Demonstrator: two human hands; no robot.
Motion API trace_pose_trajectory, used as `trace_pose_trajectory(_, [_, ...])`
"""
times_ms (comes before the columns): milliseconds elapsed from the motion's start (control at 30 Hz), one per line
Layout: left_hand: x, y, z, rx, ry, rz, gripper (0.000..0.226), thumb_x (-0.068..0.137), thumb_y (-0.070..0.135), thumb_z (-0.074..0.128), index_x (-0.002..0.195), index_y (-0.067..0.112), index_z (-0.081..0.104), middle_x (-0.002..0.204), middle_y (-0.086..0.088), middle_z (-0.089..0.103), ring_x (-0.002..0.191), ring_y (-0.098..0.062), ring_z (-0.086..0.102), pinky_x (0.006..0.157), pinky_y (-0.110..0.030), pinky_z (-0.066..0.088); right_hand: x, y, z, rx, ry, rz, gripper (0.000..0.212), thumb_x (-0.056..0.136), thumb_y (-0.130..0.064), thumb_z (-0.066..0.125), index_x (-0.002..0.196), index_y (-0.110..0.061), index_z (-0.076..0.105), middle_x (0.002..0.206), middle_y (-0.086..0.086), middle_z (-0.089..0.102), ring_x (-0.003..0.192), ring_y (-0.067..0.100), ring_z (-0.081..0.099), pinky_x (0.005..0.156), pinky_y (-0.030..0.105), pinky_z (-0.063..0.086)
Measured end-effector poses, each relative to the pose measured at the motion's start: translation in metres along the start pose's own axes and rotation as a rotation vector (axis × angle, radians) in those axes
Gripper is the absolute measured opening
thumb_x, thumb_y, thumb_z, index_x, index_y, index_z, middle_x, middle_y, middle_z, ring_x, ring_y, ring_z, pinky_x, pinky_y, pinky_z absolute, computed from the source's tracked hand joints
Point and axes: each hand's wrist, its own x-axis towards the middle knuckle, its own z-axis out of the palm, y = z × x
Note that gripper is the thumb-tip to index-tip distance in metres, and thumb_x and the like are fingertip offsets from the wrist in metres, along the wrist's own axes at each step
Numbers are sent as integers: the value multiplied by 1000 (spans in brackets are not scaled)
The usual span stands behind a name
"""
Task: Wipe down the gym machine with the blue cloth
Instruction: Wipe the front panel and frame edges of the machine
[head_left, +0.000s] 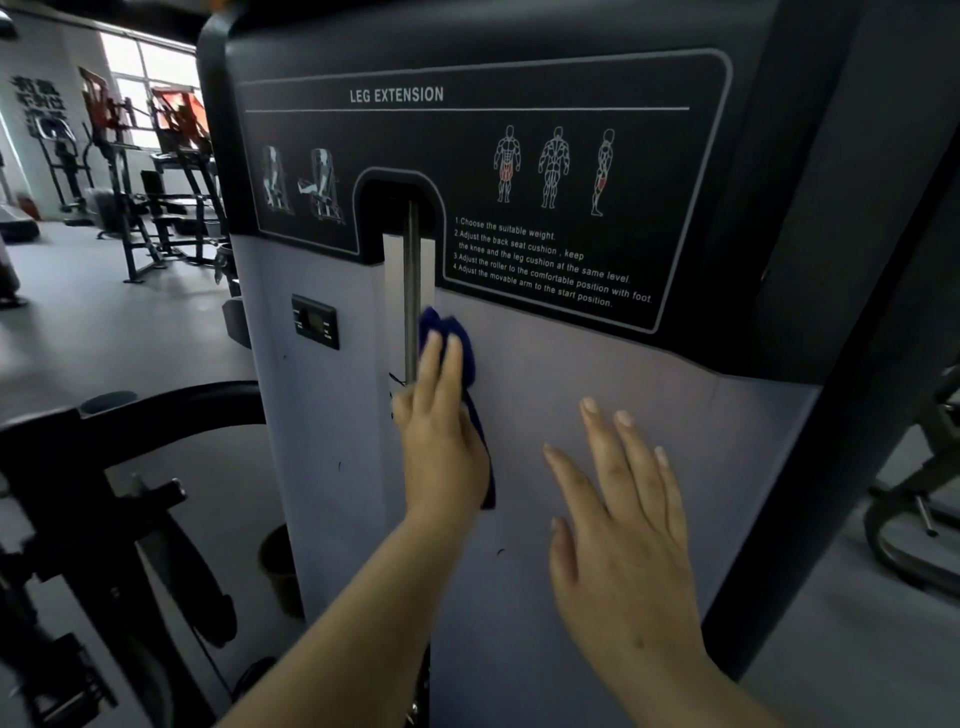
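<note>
A leg extension gym machine fills the view, with a pale grey shroud panel (597, 374) under a black instruction placard (519, 171). My left hand (441, 436) presses a blue cloth (465, 348) flat against the panel, just right of the metal guide rod (412, 291) in the central slot. Its fingers lie straight over the cloth, which sticks out above the fingertips and beside the wrist. My right hand (623, 525) is spread with straight fingers over the panel lower right, holding nothing; whether it touches the panel I cannot tell.
A small black display (315, 321) sits on the shroud left of the slot. The machine's black frame and curved arm (156, 410) stand at lower left. More gym equipment (156, 208) stands by the window at far left, and another frame (924, 499) at right.
</note>
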Motion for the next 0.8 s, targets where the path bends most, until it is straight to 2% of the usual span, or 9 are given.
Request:
trace_pose_trajectory(133, [21,1,-7,-20,26,-26,77,92,-13,40,154,28,21,161,16,14,121,-15,28,97,-7,23,-8,3,-3,6,11,-9,60,75,-11,74,133,-21,59,162,3,21,151,23,14,121,43,3])
trace_pose_trajectory(233, [-28,5,10,13,3,36,80,87,-16,45,154,23,25,162,12,12,125,-16,27,103,-15,24,-12,6,-4,9,30,-16,51,81,-12,62,131,-24,60,162,1,23,151,22,14,121,44,2])
trace_pose_trajectory(267, [-44,6,16,8,-12,51,81,86,-17,47,154,22,26,162,10,12,124,-14,26,104,-14,24,-13,7,-3,9,32,-22,50,81,-15,58,130,-25,60,162,0,23,151,21,15,121,44,2])
trace_pose_trajectory(333, [-52,9,19,-17,-37,66,82,84,-19,50,153,20,28,162,9,14,122,-11,24,100,-4,22,-17,8,-2,23,41,-35,49,81,-18,55,129,-26,61,161,0,24,151,21,15,122,45,2])
trace_pose_trajectory(400, [-33,18,12,-16,-20,72,78,86,-17,48,152,20,29,161,8,17,121,-9,22,97,0,20,-21,9,-1,46,62,-42,49,81,-17,52,129,-27,60,162,0,23,151,22,14,122,44,2])
trace_pose_trajectory(533, [-8,37,7,41,57,141,76,86,-11,46,153,21,29,161,7,19,123,-17,28,103,-19,31,-25,14,-2,102,128,9,58,77,-12,59,134,-26,55,162,1,21,151,22,12,122,42,3])
trace_pose_trajectory(633, [-50,30,21,70,-17,194,88,81,-17,56,153,24,27,161,6,20,127,-26,31,104,-35,39,-27,19,-4,140,162,35,64,78,-10,60,140,-23,52,163,2,18,151,22,13,122,43,7])
trace_pose_trajectory(700, [-73,23,26,81,-55,211,89,80,-17,59,152,23,27,161,3,23,125,-25,33,103,-37,41,-29,23,-4,157,184,30,65,79,-9,60,142,-18,49,163,4,14,151,23,13,121,46,13])
trace_pose_trajectory(800, [-52,32,21,59,-31,199,88,80,-19,57,151,23,28,160,5,22,121,-23,33,98,-30,39,-34,28,-3,194,206,51,71,80,-2,66,146,-14,42,164,7,11,151,26,11,121,44,16])
